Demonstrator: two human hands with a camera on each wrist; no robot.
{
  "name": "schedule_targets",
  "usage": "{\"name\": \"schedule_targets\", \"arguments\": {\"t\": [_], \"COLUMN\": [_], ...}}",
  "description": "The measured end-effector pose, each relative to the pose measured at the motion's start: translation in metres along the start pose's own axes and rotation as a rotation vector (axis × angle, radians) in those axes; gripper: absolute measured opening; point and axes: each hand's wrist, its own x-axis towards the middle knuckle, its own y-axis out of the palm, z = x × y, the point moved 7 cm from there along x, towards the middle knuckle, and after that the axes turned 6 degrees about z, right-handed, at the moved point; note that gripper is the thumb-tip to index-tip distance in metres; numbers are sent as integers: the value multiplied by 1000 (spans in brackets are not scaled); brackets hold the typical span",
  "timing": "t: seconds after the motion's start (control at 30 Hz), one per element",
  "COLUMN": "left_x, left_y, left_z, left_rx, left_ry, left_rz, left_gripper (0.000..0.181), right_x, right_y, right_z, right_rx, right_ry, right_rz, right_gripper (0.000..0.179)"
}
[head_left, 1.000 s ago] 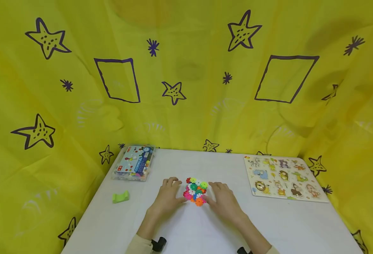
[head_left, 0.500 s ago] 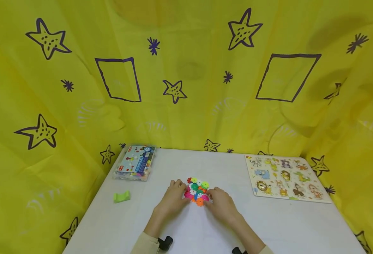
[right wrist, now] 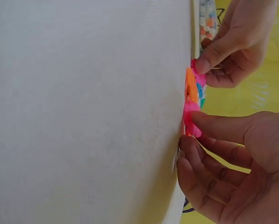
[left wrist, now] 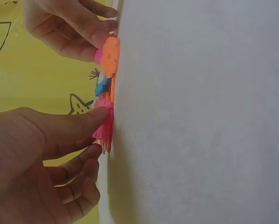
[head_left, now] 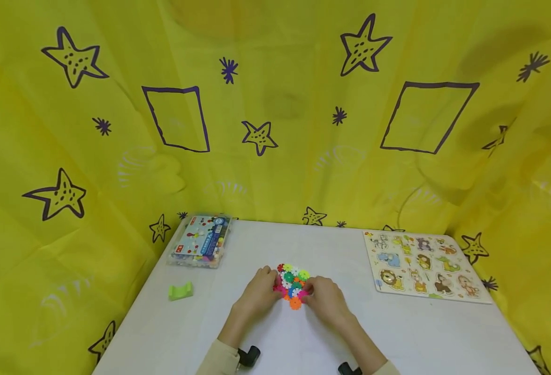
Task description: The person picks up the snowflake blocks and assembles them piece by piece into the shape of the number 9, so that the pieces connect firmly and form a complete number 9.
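A cluster of snowflake building discs point(head_left: 296, 284) in red, pink, green, white, blue and orange sits between the two hands on the white table. On its left side my left hand point(head_left: 258, 292) pinches the edge; the left wrist view shows the thumb lying on a pink disc point(left wrist: 103, 123), the fingers below it. Opposite, my right hand point(head_left: 328, 302) pinches another pink disc point(right wrist: 191, 119) between thumb and fingers. An orange disc point(head_left: 295, 303) sticks out at the cluster's near edge. Seen from the wrists, the cluster is flat and close over the tabletop.
At the back left lies a clear plastic case point(head_left: 200, 240) with a blue printed label and colourful pieces inside. A small light green block point(head_left: 180, 291) lies nearer on the left. An animal puzzle board point(head_left: 372, 249) lies at the right. Yellow curtain point(head_left: 280, 182) encloses the table.
Both hands have come closer to the cluster, and their spread fingers now pinch its left and right edges. The case, green block and puzzle board stay in place.
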Motion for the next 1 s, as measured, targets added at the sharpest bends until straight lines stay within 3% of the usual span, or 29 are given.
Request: {"name": "schedule_targets", "arguments": {"t": [0.17,0.4,0.53,0.7,0.8,1.0], "left_x": [-1,-4,-1,2,2,1], "left_y": [0,-7,-13,-13,-9,-5], "left_z": [7,18,19,21,23,23], "left_rx": [-147,-438,-662,-915,-1013,-1244], "left_ry": [33,11,40,51,25,-27], "left_rz": [-9,9,-21,-55,-78,-130], "left_gripper": [17,10,14,26,28,31], "right_x": [0,4,8,13,14,13], "right_y": [-3,-11,-20,-29,-32,-31], "right_z": [-8,-11,-5,7,14,23], "right_rx": [105,222,313,391,432,558], "right_ry": [35,43,-9,-139,-209,-268], "right_rz": [21,-10,-82,-187,-240,-253], "right_gripper": [17,15,12,13,14,14]}}
